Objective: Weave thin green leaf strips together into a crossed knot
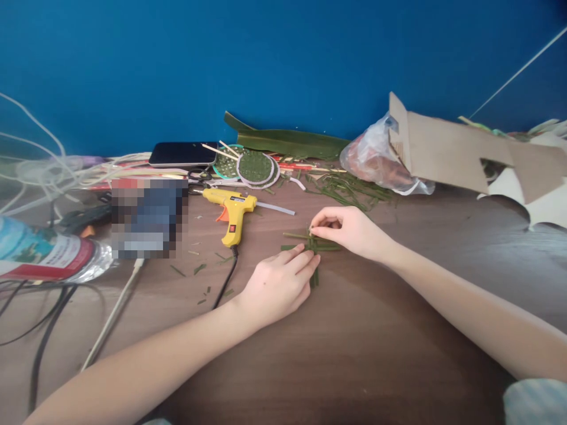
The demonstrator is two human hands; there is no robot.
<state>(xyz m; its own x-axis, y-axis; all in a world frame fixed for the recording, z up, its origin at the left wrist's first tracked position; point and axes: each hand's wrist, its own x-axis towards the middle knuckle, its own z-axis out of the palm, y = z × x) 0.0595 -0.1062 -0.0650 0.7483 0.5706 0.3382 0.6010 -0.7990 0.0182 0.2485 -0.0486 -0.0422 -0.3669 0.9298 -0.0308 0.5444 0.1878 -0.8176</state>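
Ctr of frame, L hand (281, 282) lies flat on crossed green strips (328, 247), R hand (354, 234) pinches prob. one's end; best w/ firm L pressure, light R touch.

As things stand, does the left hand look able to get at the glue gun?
Probably yes: nothing seems to stand between the left hand and the glue gun, whose handle points its way. But its fingers lie on the green strips, so it would likely have to lift off first.
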